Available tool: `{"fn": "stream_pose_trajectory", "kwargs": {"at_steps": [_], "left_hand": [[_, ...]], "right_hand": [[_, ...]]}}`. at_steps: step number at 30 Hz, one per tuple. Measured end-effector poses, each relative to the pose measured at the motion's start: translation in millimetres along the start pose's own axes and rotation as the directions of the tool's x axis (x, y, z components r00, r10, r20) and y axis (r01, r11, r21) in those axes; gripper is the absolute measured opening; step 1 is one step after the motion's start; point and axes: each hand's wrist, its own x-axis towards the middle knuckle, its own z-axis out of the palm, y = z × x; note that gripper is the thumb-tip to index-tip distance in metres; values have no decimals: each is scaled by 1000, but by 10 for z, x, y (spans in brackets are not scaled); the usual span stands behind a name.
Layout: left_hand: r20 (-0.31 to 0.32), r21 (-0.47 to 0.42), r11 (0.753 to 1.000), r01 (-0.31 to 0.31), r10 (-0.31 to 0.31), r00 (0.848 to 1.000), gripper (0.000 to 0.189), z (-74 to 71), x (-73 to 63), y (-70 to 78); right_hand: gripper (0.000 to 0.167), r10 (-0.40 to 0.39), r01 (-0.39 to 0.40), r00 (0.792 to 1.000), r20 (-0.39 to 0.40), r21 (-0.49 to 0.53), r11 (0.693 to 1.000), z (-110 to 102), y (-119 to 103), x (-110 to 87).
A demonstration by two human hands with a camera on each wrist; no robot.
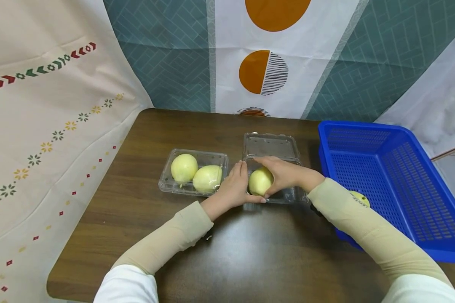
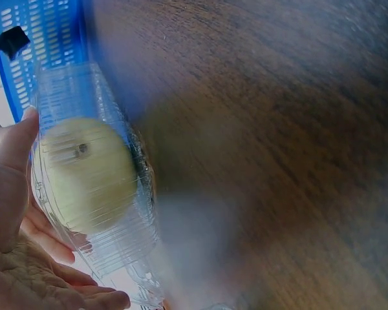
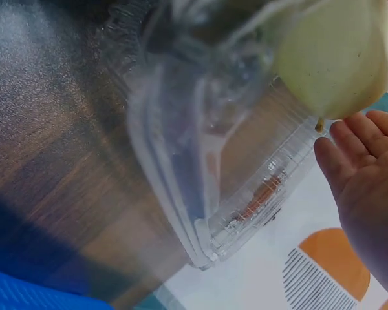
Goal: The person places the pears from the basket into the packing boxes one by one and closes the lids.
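Note:
A pale yellow pear [image 1: 260,182] sits in the left part of an open clear plastic clamshell box [image 1: 288,194], whose lid [image 1: 271,146] is folded back behind it. My right hand [image 1: 288,174] holds this pear, thumb at the front and fingers on the far side. The pear's stem points toward the fingertips in the right wrist view. My left hand [image 1: 233,187] lies along the box's left side, fingers extended and thumb spread along the front edge. Through the plastic, the left wrist view shows the pear [image 2: 87,174] beside that hand.
Left of the hands, a second clear box [image 1: 167,185] holds two pears [image 1: 184,168]. A blue plastic basket [image 1: 398,240] stands at the right, with a pear [image 1: 360,198] partly hidden by the right sleeve. Patterned cloths [image 1: 174,54] hang behind the wooden table [image 1: 129,210].

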Motion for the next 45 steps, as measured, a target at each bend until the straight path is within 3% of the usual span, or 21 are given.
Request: {"fn": "stream_pose_trajectory", "kwargs": {"at_steps": [7, 18, 23, 32, 40, 45], "left_hand": [[5, -6, 1000, 2, -2, 1000, 124, 10, -1, -3], [-2, -5, 1000, 6, -6, 1000, 125, 43, 11, -25], [-5, -8, 1000, 7, -7, 1000, 124, 45, 9, -23], [13, -22, 1000, 13, -12, 1000, 123, 28, 5, -12], [7, -18, 1000, 14, -14, 1000, 124, 14, 38, 7], [7, -12, 1000, 19, -19, 1000, 125, 17, 41, 11]], "right_hand": [[108, 17, -17, 1000, -15, 14, 1000, -60, 6, -40], [105, 138, -138, 990, -23, 29, 990, -238, 50, -152], [102, 227, -227, 974, -27, 20, 974, -318, 58, -225], [95, 309, -309, 950, -34, 9, 951, -448, -25, -331], [81, 403, -411, 906, -134, -42, 911, -566, -92, -470], [76, 429, -441, 889, -157, -51, 896, -613, -123, -586]]}}
